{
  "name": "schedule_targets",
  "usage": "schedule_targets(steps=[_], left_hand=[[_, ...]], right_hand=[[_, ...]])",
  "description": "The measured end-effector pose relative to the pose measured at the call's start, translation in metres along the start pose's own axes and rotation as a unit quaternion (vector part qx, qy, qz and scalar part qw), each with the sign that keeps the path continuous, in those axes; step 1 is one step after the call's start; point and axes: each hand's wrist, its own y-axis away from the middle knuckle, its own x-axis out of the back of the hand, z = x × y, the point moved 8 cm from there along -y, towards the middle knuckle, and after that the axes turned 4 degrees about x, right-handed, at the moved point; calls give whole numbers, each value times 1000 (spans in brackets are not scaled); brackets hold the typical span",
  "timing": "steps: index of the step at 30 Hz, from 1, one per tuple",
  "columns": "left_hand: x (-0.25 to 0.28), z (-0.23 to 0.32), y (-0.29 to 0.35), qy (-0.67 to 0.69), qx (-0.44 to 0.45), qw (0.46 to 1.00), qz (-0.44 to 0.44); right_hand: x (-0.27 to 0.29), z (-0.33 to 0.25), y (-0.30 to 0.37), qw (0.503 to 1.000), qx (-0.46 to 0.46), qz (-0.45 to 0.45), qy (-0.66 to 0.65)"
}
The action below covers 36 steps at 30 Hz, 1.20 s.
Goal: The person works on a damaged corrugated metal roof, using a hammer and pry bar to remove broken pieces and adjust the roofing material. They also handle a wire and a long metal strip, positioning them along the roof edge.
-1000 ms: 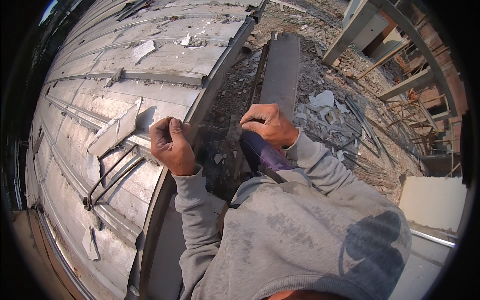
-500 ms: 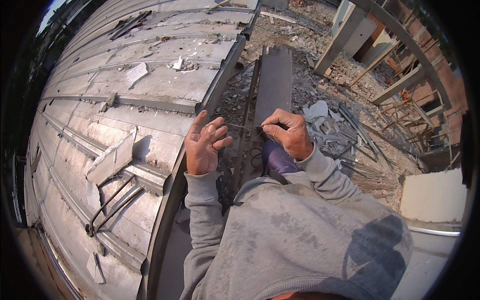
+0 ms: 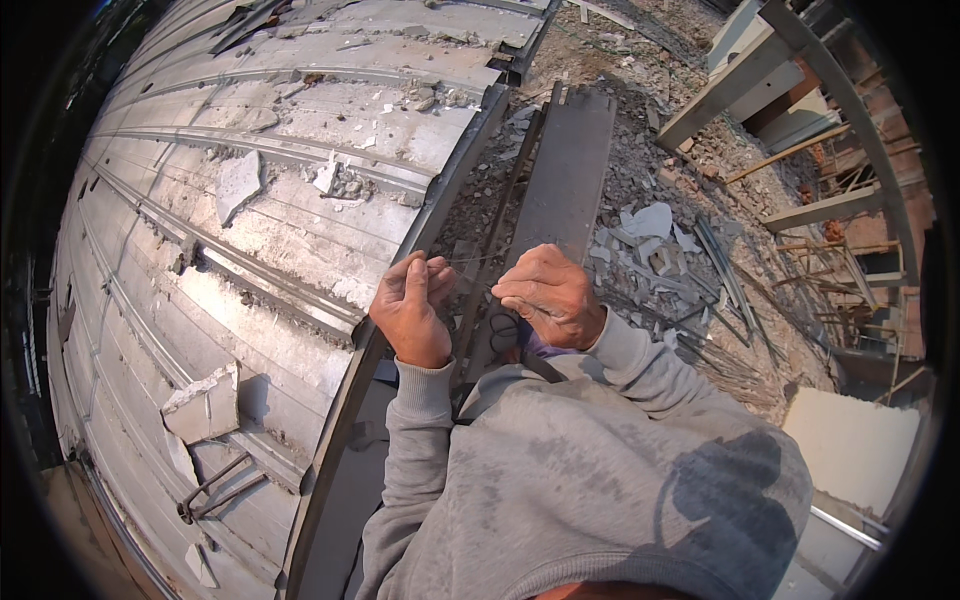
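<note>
A thin wire point(image 3: 470, 260) stretches between my two hands above the gap beside the metal sheets. My left hand point(image 3: 412, 315) pinches its left end, with the thumb pressed against the curled fingers. On the other side my right hand point(image 3: 552, 297) is closed with its back up. The wire runs toward its fingertips, which partly hide their hold on it. Below the right hand, by my waist, some dark loops point(image 3: 503, 328) show; I cannot tell what they belong to.
Ribbed metal sheeting point(image 3: 300, 240) with broken white pieces point(image 3: 238, 187) fills the left side, and a bent metal rod point(image 3: 215, 490) lies on it. A long grey board point(image 3: 565, 170) extends away ahead. Rubble point(image 3: 650, 250) and concrete frame members point(image 3: 730, 90) stand to the right.
My left hand has turned from loosely spread fingers to a pinch. The right hand has rolled over, back upward, and sits slightly lower and further left. The view has shifted.
</note>
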Motion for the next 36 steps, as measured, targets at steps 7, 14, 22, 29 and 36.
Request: schedule_targets(steps=[7, 14, 22, 29, 36], left_hand=[[-58, -10, -45, 48, -14, 999, -4], [-59, -5, -43, -41, 4, 980, -194], [-38, 25, -15, 13, 56, 953, -297], [-1, 18, -21, -123, 60, 973, -186], [-17, 8, -21, -106, 21, 981, -161]], right_hand=[[15, 55, -30, 991, -5, -66, -117], [56, 133, -80, 976, -150, 8, -161], [-96, 110, 32, 674, -462, -354, -455], [-34, 122, 39, 749, -554, -302, -203], [-20, 64, -12, 884, -320, -266, -213]])
